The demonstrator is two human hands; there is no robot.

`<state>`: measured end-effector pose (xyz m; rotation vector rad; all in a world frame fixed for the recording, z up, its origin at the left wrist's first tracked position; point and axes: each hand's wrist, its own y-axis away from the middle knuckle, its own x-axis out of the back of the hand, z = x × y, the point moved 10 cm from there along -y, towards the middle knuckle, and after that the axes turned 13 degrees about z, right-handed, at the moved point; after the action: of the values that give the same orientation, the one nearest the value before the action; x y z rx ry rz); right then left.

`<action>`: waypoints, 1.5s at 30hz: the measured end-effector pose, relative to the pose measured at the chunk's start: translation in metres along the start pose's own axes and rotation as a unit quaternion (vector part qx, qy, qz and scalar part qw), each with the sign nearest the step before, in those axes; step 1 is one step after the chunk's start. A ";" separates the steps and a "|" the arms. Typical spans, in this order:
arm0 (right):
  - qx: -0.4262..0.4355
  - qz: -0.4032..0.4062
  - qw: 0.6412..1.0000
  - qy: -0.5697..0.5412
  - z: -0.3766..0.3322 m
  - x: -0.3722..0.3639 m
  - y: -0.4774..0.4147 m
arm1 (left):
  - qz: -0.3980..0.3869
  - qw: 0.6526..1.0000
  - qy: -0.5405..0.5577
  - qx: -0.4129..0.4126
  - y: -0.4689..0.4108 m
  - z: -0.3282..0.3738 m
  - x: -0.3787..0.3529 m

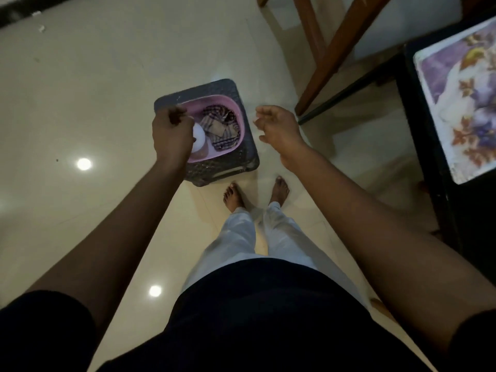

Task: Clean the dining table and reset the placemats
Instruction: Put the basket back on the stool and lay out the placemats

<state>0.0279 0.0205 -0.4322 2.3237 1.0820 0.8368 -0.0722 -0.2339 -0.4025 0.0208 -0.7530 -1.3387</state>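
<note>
The left hand (171, 132) hangs over the near-left part of the basin (214, 157), fingers curled. Motion blur hides whether they pinch anything, so I cannot tell what it holds, if anything. The right hand (276, 127) is off to the right of the basin, above bare floor (80, 89), fingers loose and holding nothing.

The cloth (220, 130) lies crumpled in the basin, just right of the left hand. A white thing (200, 138), perhaps a bottle top, sits right under that hand. The placemat (461, 103) is well to the right of the right hand, lying on the table (413, 84).

Risks, as I judge them:
- The basin rests on a small stool (249, 146). A one-handed tug at the cloth could tip or slide it, because the right hand is not steadying the rim.
- Reaching for the cloth past the white thing could knock it over.
- If the cloth is wet, it may drip on the glossy floor beside bare feet, which invites a slip.
- Swinging right toward the table, the right arm passes close to the chair (330, 49) leg and the table edge.
</note>
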 end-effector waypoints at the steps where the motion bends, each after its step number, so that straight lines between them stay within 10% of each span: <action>1: 0.007 0.002 1.000 -0.015 -0.004 0.011 0.007 | -0.025 1.000 0.000 -0.014 0.011 0.009 -0.011; 23: -0.026 0.274 0.911 -0.306 0.074 0.434 0.103 | -0.359 0.902 -0.072 -0.231 0.314 0.194 -0.300; 45: -0.162 0.368 0.855 -0.327 0.096 0.491 0.013 | -0.398 0.861 -0.230 -0.215 0.288 0.241 -0.467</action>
<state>0.3504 0.3881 -0.3283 2.4079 -0.2501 0.3348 0.0399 0.3482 -0.3185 -0.3984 -0.8610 -2.3427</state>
